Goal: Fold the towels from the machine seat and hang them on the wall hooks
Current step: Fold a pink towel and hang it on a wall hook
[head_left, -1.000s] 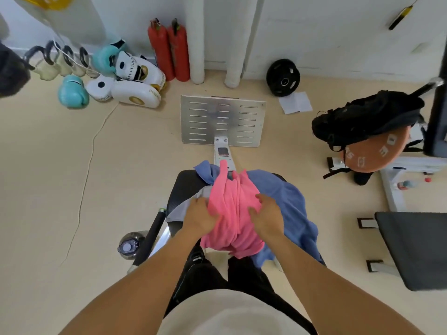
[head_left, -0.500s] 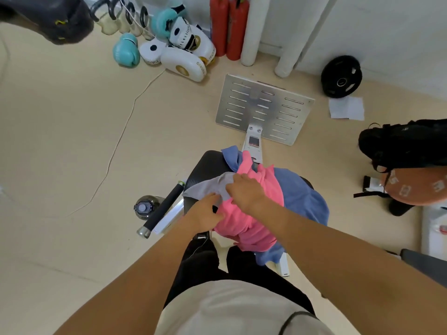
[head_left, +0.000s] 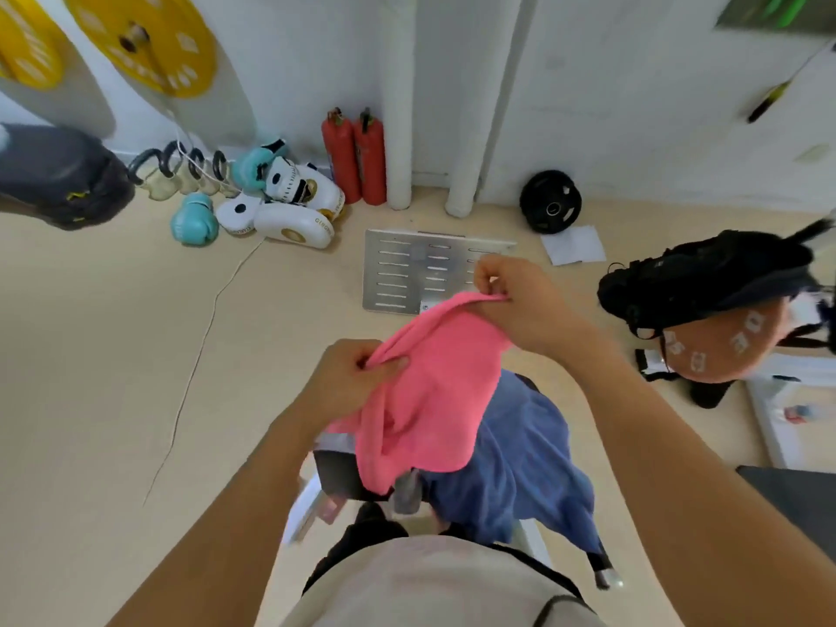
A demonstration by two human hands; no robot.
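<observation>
Both hands, left hand [head_left: 348, 377] and right hand [head_left: 520, 305], pinch the pink towel's [head_left: 429, 400] top edge, fingers curled.

Pink towel [head_left: 434, 391], blue towel [head_left: 524, 459], red extinguishers [head_left: 355, 158], yellow weight plates [head_left: 149, 38], teal boxing glove [head_left: 194, 219]

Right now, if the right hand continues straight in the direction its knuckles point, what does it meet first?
Probably the slotted metal plate on the floor beyond the right hand, which pinches the pink towel; depth is unclear.

Gym (boxing gloves [head_left: 194, 219], weight plate [head_left: 549, 201])
</observation>
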